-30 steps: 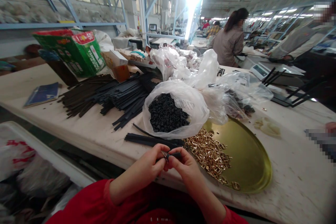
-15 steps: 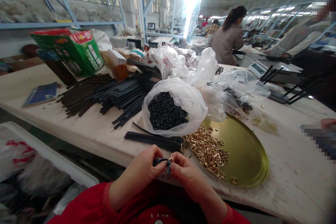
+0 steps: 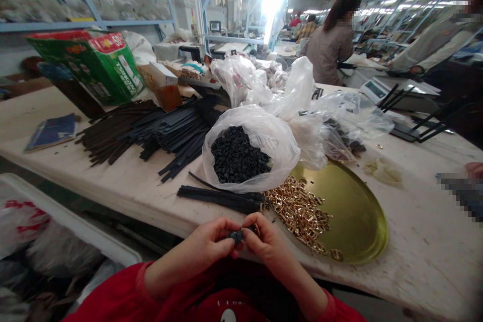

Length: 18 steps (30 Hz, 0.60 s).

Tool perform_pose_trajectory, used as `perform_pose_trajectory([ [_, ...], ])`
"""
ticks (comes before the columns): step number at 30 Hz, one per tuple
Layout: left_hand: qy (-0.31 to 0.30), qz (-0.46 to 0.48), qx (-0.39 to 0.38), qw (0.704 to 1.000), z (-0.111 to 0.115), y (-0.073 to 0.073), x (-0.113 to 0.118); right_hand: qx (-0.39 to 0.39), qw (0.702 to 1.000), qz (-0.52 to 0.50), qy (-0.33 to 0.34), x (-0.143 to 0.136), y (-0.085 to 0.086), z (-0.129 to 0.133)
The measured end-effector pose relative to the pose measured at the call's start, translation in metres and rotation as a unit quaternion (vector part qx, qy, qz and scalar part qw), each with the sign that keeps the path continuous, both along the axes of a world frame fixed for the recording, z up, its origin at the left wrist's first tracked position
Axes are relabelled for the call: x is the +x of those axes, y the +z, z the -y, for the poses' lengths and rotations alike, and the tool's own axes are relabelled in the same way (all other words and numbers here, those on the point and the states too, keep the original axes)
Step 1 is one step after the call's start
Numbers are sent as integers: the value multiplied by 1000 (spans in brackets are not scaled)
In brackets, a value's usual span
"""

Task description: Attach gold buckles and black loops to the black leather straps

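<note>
A short dark strap (image 3: 237,235) is pinched between my two hands, just off the table's front edge. My left hand (image 3: 214,239) closes on its left side with thumb and fingers. From the right, the thumb and fingers of my right hand (image 3: 264,237) press on the same strap; its far end is hidden in them. Just beyond lies a bundle of black straps (image 3: 219,199). Gold buckles (image 3: 300,214) are heaped on the left part of a round gold tray (image 3: 354,216). Small black loops (image 3: 239,156) fill an open white plastic bag (image 3: 281,168).
Fanned piles of black strips (image 3: 181,131) and brown strips (image 3: 109,133) lie left, by a blue booklet (image 3: 53,132) and a green carton (image 3: 94,73). More plastic bags (image 3: 294,90) stand behind. A white bin (image 3: 71,221) sits below left. Co-workers (image 3: 328,43) are at the back right.
My hands have come closer together around the strap. The gold piece and hanging strap end seen between my fingers before are now hidden. The view has shifted slightly.
</note>
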<state>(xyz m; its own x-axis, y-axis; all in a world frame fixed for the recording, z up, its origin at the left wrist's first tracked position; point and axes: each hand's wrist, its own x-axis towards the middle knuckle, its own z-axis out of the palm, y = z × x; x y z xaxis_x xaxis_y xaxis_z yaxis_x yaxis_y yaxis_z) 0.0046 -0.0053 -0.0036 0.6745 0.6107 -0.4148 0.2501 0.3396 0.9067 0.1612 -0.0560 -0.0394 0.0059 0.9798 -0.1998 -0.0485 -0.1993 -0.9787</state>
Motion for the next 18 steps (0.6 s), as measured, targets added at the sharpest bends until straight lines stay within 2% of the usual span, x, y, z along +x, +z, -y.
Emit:
perform_pose_trajectory([
  [3,-34,22,-62,997,0,0,-3,-54,995,-17,83,5,1,5],
  [8,-40,21,-117,992,3,0,-4,25,993,93,63,8,-3,13],
  [14,-33,-21,-74,996,13,-14,0,40,988,116,91,2,-10,28],
  [18,-101,-122,25,987,15,-3,-5,35,996,76,31,-5,-14,33],
])
